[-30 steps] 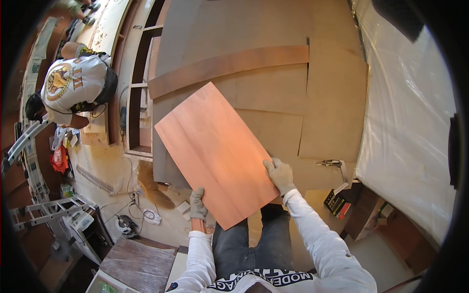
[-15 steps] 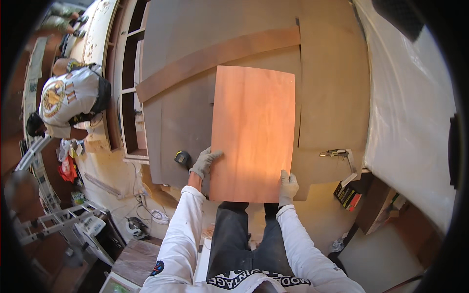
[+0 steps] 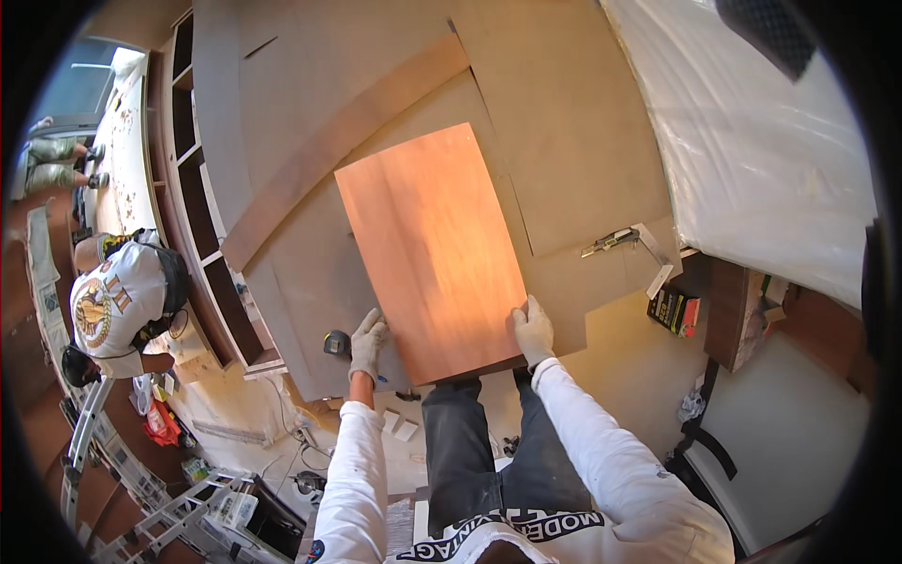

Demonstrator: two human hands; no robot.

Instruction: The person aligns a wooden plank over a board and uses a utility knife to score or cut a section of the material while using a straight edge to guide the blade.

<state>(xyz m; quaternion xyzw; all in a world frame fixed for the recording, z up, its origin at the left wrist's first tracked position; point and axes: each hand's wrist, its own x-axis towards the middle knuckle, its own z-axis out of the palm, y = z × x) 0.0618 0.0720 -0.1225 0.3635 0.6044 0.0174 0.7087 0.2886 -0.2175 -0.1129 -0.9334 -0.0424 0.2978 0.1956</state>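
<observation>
A rectangular reddish wooden board (image 3: 437, 249) lies over the brownish sheets (image 3: 573, 132) on a work surface, lit brighter at its middle. My left hand (image 3: 366, 343), in a pale glove, is at the board's left edge near its lower end, fingers curled against it. My right hand (image 3: 532, 331), also gloved, grips the right edge near the lower corner. A black tape measure (image 3: 335, 343) lies just left of my left hand. A utility knife (image 3: 611, 242) and a bent pale strip (image 3: 653, 258) lie to the right. A long curved wooden strip (image 3: 301, 188) lies behind the board.
A co-worker in a white shirt (image 3: 117, 301) bends at the left; another person's legs (image 3: 58, 164) show above. An open wooden frame (image 3: 197, 207) borders the surface. Aluminium ladders (image 3: 188, 512) stand lower left. Plastic sheeting (image 3: 752, 150) covers the right side; small boxes (image 3: 672, 310) sit below it.
The board has swung from a steep slant to nearly upright, then slightly the other way. My hands moved with it. The tape measure came into sight. The view has also turned.
</observation>
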